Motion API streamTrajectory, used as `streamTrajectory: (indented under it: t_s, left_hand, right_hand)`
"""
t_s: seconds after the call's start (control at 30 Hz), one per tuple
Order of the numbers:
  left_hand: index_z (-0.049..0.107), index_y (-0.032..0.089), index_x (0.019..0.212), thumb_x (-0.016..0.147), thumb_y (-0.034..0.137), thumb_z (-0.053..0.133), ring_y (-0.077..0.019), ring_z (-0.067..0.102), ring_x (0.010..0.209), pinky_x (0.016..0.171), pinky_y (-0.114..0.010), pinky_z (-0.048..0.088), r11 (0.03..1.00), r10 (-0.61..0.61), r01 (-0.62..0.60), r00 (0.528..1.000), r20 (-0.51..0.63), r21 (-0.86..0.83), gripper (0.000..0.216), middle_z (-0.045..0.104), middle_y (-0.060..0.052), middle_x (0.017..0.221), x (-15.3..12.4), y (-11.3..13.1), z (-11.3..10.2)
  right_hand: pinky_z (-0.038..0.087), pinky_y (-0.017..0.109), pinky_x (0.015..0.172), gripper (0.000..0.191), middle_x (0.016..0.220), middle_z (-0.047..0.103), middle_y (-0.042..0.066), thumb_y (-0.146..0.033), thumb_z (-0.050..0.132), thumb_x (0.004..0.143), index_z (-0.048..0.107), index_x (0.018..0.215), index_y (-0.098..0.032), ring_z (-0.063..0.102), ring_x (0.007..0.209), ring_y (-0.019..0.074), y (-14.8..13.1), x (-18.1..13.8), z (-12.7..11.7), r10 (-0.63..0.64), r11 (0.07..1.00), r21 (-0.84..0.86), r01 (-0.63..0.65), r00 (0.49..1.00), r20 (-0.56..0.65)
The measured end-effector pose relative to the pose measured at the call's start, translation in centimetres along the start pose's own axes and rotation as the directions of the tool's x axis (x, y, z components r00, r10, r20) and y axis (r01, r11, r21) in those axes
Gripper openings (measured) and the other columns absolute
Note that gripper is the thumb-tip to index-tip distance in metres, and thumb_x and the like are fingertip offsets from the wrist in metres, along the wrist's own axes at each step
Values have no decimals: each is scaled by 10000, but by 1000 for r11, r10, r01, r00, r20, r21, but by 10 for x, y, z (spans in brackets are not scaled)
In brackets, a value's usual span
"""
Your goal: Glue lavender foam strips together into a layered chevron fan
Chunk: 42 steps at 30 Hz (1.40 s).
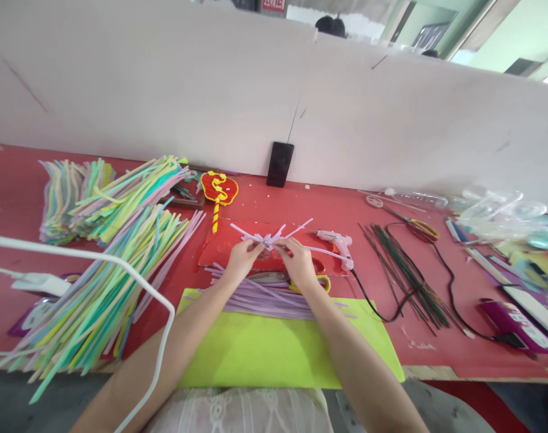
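Several lilac pipe cleaners (278,231), gathered at a middle point with their ends sticking out, are pinched between my two hands above a red sheet (216,257). My left hand (243,258) closes its fingertips on the left side of the cluster. On the other side, the fingers of my right hand (298,258) grip near the same centre. Below my hands lies a loose bundle of lilac pipe cleaners (269,304), resting across a lime-green sheet (260,355). Yellow-handled scissors (324,282) are partly hidden by my right wrist. A pink glue gun (341,243) rests right of my hands.
Large piles of pastel pipe cleaners (107,288) lie left, crossed by a white cable (143,282). A red-and-yellow fan-shaped piece (219,189) lies behind. A black phone (280,163) leans on the partition. Dark green stems (404,270), another pair of scissors (422,228) and a purple power strip (520,325) are right.
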State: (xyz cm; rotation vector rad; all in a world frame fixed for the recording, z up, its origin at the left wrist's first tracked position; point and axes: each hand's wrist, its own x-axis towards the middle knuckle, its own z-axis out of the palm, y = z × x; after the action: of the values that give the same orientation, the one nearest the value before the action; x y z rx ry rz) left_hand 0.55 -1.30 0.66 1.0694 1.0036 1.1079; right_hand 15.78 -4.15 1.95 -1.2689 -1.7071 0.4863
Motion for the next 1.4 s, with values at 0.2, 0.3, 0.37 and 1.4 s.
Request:
streamTrajectory:
  t_s: [0.2,0.3,0.37,1.4]
  left_hand:
    - [567,163,655,770,278,573,-154,627,564,611,-286,515,980,-2,1,1000,4,201,163,641,2,597,-9,11,2]
    - [558,168,639,850,288,467,-138,588,507,558,-243,462,829,121,-135,991,62,543,259,599,11,535,-20,21,2]
    - [582,168,670,869,275,460,-154,608,579,586,-241,443,550,228,-265,960,163,792,257,622,-13,587,-28,26,4]
    - [611,176,954,903,196,458,-164,613,790,698,-270,487,13,343,-490,821,456,872,163,648,-28,850,-36,17,-16]
  right_hand:
    - [457,255,677,172,843,605,33,-281,519,852,676,833,-212,584,735,146,2,0,2,-51,999,-1,51,999,19]
    - [457,252,660,170,854,594,35,-304,542,842,685,821,-214,588,746,148,4,1,1,-24,1000,-14,24,1000,-10]
    - [463,252,647,172,852,597,32,-318,552,836,687,809,-215,592,701,141,4,1,0,8,1000,2,-8,1000,-8]
    - [452,208,417,130,886,588,21,-260,573,809,698,819,-224,512,422,52,-5,-2,-4,229,920,250,-301,933,277]
